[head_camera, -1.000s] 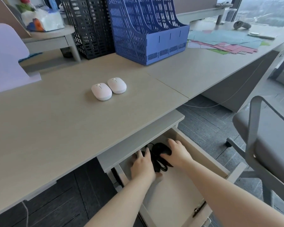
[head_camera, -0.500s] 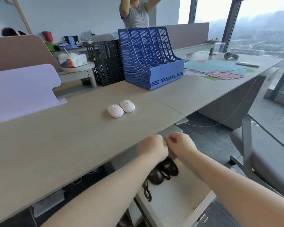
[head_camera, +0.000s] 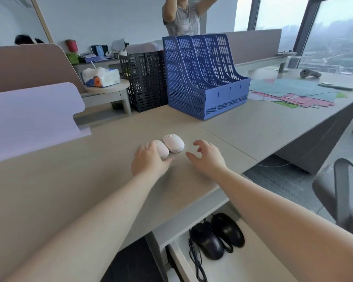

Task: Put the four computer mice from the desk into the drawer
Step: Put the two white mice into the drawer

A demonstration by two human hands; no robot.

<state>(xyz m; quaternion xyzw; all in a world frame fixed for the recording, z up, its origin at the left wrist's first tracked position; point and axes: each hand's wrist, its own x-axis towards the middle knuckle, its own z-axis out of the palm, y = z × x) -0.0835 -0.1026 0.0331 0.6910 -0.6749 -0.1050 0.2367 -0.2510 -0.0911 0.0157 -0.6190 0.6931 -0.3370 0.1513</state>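
Two white mice lie side by side on the beige desk (head_camera: 49, 200). My left hand (head_camera: 149, 161) rests over the near end of the left white mouse (head_camera: 162, 150), fingers spread around it; whether it grips is unclear. The right white mouse (head_camera: 174, 143) lies free. My right hand (head_camera: 207, 157) hovers open just to its right, fingers curled and apart, holding nothing. Below the desk edge the open drawer (head_camera: 259, 257) holds two black wired mice: one on the left (head_camera: 207, 241), one on the right (head_camera: 228, 228), cables trailing to the left.
A blue file rack (head_camera: 202, 78) and a black mesh rack (head_camera: 145, 80) stand behind the mice. A lilac divider (head_camera: 31, 117) is at left, coloured papers (head_camera: 293, 94) at right. An office chair (head_camera: 342, 192) stands right of the drawer. A person stands behind the desk.
Both hands left the drawer, where the two black mice now lie, and rose to the desk top. The left hand has reached the left white mouse; the right hand arrived beside the right one.
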